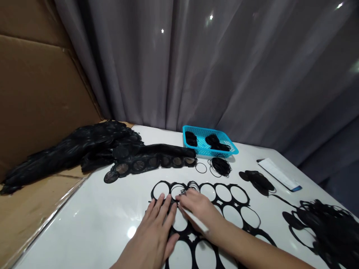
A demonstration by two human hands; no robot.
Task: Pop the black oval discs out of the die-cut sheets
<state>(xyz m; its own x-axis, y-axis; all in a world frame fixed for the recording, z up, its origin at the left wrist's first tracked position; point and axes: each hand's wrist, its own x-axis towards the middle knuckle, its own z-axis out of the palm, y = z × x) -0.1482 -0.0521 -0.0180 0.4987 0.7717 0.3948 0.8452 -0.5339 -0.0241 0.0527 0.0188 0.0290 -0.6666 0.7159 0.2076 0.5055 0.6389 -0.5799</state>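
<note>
A black rubber-like sheet (192, 244) with rows of large round holes lies on the white table. My left hand (153, 233) rests flat on its left part, fingers stretched out and a little apart. Close beside it, my right hand (200, 209) is closed around a slim tool with a white handle (196, 220). The tool's small tip is at the sheet's far edge, by thin black rings (193, 185); its exact kind is unclear. Both hands and the right forearm cover parts of the sheet.
Behind the sheet are a blue basket (209, 151) with black ring bundles, a pile of thin rings (220, 166) and a folded black strip with round windows (153, 161). Black scraps (333, 231) lie right, near a white paper (279, 173). A black heap (92, 144) lies left by cardboard (42, 89).
</note>
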